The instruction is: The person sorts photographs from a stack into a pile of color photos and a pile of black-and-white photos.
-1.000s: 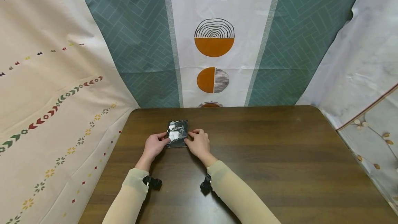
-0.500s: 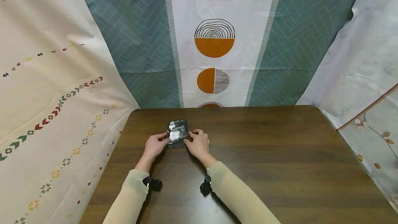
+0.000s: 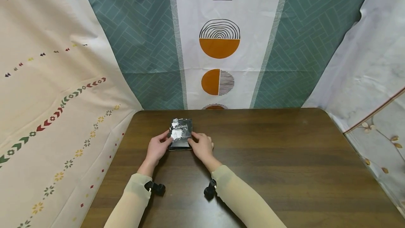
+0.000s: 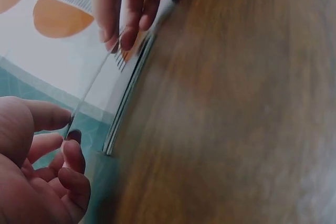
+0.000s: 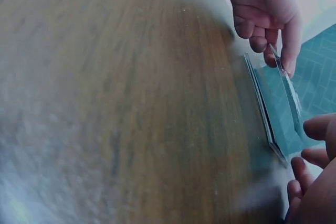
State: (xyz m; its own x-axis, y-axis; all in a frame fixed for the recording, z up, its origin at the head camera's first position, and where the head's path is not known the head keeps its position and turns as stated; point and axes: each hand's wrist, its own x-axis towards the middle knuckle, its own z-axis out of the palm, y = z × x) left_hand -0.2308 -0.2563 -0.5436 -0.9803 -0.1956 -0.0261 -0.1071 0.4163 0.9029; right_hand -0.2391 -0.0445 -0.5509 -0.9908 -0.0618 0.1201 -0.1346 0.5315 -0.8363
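Both hands pinch a thin, glossy, mirror-like rectangular panel (image 3: pixel 180 129) near the far edge of the table. My left hand (image 3: pixel 157 148) holds its left side between thumb and fingers, and my right hand (image 3: pixel 203 146) holds the right side. In the left wrist view the panel (image 4: pixel 90 88) appears nearly edge-on, raised above a low stack of similar glossy panels (image 4: pixel 129 95) lying on the table. The right wrist view shows the same gap between the lifted panel (image 5: pixel 289 94) and the stack (image 5: pixel 261 106).
The brown wooden table (image 3: pixel 269 171) stretches to the right and toward the person. Patterned cloth (image 3: pixel 218 80) hangs behind its far edge, with more cloth at the left and right sides. A small black camera (image 3: pixel 155 188) sits on each wrist.
The panel between my hands has risen and tilted off the stack, its far edge higher in the head view. A darker strip of the stack shows below it. The hands have barely shifted.
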